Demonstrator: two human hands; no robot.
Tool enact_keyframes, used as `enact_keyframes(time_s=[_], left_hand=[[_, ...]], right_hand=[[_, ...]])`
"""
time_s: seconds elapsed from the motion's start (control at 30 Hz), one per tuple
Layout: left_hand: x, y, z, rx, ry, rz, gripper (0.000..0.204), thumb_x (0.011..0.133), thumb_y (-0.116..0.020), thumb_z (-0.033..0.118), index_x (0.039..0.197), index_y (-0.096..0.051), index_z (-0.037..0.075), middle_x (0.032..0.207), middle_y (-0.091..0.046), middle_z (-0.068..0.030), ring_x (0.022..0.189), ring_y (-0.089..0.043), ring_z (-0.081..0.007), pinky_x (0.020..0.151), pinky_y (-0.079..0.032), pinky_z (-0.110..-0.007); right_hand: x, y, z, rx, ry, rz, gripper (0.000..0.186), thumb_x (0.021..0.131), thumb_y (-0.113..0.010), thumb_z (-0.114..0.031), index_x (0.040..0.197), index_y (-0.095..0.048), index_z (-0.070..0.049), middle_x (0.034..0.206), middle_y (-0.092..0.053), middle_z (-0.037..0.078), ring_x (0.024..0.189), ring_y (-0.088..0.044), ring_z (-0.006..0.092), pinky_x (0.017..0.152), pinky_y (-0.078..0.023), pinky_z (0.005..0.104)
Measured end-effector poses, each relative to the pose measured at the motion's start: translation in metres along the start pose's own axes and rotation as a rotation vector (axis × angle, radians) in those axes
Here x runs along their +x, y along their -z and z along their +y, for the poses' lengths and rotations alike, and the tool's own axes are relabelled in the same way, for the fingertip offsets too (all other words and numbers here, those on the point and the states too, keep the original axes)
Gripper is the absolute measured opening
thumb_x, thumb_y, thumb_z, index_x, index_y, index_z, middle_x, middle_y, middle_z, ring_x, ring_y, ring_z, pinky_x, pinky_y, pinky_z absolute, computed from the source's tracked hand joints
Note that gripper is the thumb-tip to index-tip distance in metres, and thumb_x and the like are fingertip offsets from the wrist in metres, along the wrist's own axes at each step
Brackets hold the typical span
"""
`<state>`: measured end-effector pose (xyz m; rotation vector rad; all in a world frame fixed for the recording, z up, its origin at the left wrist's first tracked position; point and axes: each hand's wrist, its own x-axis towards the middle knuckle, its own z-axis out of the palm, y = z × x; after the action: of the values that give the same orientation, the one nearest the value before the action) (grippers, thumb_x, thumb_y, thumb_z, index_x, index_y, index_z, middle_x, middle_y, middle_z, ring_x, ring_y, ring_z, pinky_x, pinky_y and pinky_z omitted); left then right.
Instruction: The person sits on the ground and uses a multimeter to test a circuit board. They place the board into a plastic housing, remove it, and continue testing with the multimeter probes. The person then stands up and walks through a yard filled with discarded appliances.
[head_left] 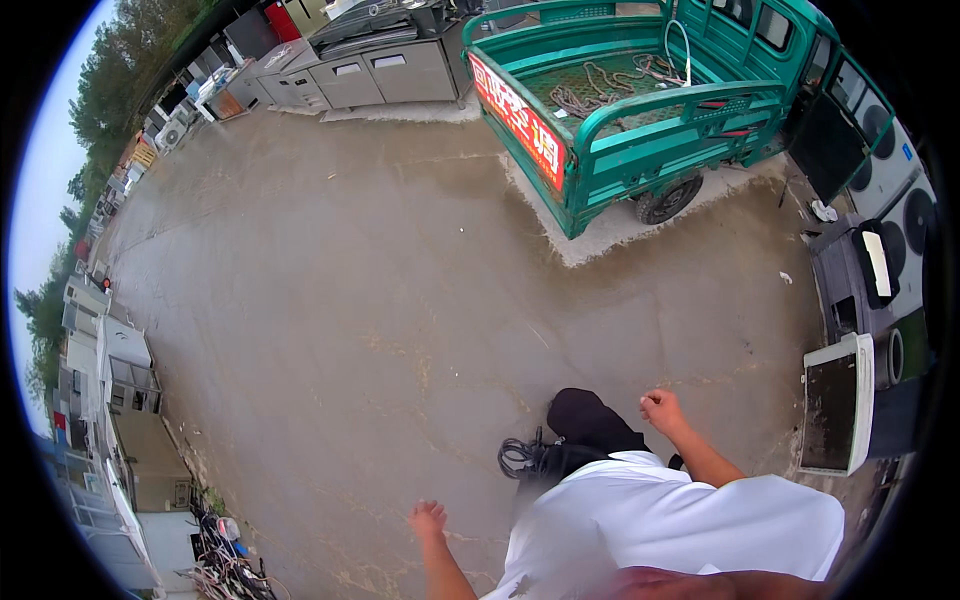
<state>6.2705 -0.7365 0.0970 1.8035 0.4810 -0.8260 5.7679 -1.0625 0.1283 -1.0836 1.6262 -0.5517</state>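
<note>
My left hand [428, 518] hangs out to the left of my body over the wet concrete, with its short-looking fingers loosely apart and nothing visible in them. My right hand [660, 410] is held out to the right, beside my dark-clad leg [590, 420]. Its fingers are curled in, and no object shows in them. A coil of dark cable [518, 458] is at my waist, between the two hands and touching neither.
A green three-wheeled cargo truck [680, 130] with rope [600, 90] in its bed stands ahead right. Steel counter cabinets [375, 78] are at the back. Old appliances [150, 450] line the left. A dirty white-framed unit [838, 405] and fan units [890, 230] stand right.
</note>
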Motion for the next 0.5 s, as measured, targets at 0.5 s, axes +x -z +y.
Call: enact_keyframes(time_s=[0.5], left_hand=[[0.218, -0.349, 0.390, 0.738, 0.100, -0.550, 0.051, 0.095, -0.067, 0.029, 0.138, -0.054, 0.006, 0.107, -0.072, -0.0119, 0.089, -0.071, -0.0277, 0.071, -0.057, -0.039]], right_hand=[[0.407, -0.265, -0.509, -0.019, 0.278, -0.185, 0.025, 0.095, -0.065, -0.020, 0.106, -0.068, 0.002, 0.085, -0.069, 0.009, 0.077, -0.066, 0.0158, 0.071, -0.054, 0.0333]])
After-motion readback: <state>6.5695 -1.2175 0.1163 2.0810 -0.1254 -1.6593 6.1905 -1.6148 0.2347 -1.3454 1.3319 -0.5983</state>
